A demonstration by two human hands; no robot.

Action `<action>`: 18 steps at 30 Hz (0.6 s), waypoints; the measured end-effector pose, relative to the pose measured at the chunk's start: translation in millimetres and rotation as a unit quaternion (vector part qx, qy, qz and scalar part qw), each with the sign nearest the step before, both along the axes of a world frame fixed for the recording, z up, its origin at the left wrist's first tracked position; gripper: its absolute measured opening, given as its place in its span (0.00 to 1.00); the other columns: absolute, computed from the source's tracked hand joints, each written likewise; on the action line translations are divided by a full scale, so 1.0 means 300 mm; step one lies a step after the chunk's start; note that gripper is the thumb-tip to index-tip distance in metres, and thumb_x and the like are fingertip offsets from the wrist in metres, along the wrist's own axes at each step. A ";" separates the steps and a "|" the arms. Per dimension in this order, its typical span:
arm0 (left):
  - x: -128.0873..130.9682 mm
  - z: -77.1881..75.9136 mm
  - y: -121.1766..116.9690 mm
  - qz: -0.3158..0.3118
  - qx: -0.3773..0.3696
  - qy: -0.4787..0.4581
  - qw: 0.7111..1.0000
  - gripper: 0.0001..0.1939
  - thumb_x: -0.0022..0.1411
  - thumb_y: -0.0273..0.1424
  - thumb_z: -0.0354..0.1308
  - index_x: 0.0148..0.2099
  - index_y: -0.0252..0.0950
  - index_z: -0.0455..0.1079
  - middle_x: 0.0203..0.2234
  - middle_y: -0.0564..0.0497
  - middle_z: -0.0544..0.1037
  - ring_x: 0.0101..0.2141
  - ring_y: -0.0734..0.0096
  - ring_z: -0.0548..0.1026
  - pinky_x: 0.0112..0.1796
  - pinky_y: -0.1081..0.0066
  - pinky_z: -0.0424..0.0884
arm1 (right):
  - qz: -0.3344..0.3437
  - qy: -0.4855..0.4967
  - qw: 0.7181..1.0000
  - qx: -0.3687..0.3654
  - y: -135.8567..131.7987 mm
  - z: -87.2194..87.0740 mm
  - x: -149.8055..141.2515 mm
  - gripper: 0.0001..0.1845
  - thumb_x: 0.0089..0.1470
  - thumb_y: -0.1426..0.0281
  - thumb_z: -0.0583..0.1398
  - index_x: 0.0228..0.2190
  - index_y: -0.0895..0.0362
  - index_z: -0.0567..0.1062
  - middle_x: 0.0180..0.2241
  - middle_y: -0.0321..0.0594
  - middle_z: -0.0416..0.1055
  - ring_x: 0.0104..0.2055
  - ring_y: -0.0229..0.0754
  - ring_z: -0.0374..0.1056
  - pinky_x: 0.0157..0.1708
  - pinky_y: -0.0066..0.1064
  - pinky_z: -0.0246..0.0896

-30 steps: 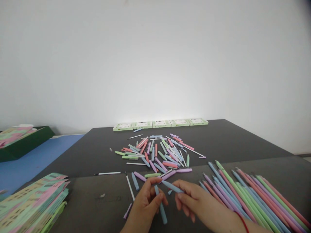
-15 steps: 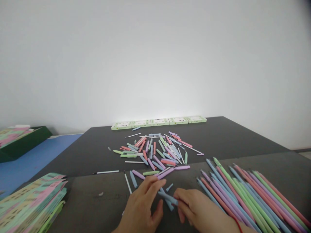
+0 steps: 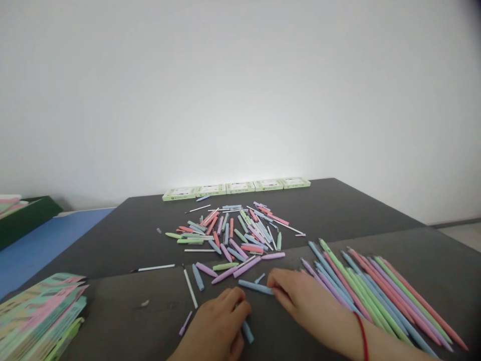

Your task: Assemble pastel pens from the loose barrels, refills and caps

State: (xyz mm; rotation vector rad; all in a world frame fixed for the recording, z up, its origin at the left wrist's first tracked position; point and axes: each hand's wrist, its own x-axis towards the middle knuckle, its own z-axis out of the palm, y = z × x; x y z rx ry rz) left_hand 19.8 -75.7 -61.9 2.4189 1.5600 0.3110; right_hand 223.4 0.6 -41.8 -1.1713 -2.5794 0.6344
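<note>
Pinching a blue pen tube [image 3: 253, 287] by one end in nearly closed right fingers [image 3: 280, 282] at a dark worktop [image 3: 131, 326]; clasping a half-hidden second tube [image 3: 247, 332], at its six o'clock, in curled left fingers [image 3: 240, 310]. Facing scattered pen parts [image 3: 238, 248] at twelve o'clock, lined-up pens [image 3: 370, 301] at three.

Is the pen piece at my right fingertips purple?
No, the pen piece at the tips of the right hand is blue.

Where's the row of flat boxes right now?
Head view, centre: the boxes lie at the far edge of the black table, by the wall, beyond the scattered pen parts.
</note>
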 end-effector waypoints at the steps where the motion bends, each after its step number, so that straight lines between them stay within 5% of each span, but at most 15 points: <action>1: -0.002 -0.006 -0.001 -0.012 0.005 0.017 1.000 0.21 0.44 0.16 0.50 0.41 0.40 0.66 0.41 0.50 0.72 0.39 0.64 0.71 0.36 0.71 0.67 | -0.014 -0.020 1.000 0.019 0.030 0.020 0.019 0.08 0.56 0.75 0.53 0.32 0.54 0.71 0.31 0.35 0.73 0.33 0.39 0.68 0.33 0.27 0.55; 7: -0.010 -0.050 0.011 -0.042 0.055 0.048 0.996 0.17 0.48 0.15 0.48 0.37 0.40 0.65 0.37 0.51 0.73 0.33 0.67 0.73 0.31 0.75 0.66 | -0.110 -0.142 0.979 0.096 0.265 0.083 0.140 0.10 0.56 0.76 0.52 0.36 0.59 0.72 0.37 0.43 0.73 0.39 0.43 0.69 0.38 0.29 0.57; 12: -0.011 -0.043 0.022 -0.021 0.044 0.040 0.998 0.15 0.50 0.16 0.48 0.37 0.39 0.65 0.35 0.50 0.74 0.33 0.66 0.74 0.31 0.75 0.66 | -0.125 -0.208 0.964 0.107 0.403 0.025 0.193 0.07 0.57 0.75 0.57 0.37 0.62 0.73 0.41 0.46 0.71 0.42 0.44 0.69 0.42 0.35 0.61; 18: -0.016 -0.053 0.020 -0.006 0.048 0.013 0.999 0.15 0.48 0.16 0.49 0.35 0.39 0.64 0.33 0.52 0.74 0.31 0.69 0.73 0.29 0.77 0.65 | -0.112 -0.244 0.958 0.095 0.461 -0.028 0.152 0.14 0.60 0.66 0.57 0.45 0.59 0.71 0.45 0.43 0.70 0.43 0.44 0.69 0.42 0.42 0.67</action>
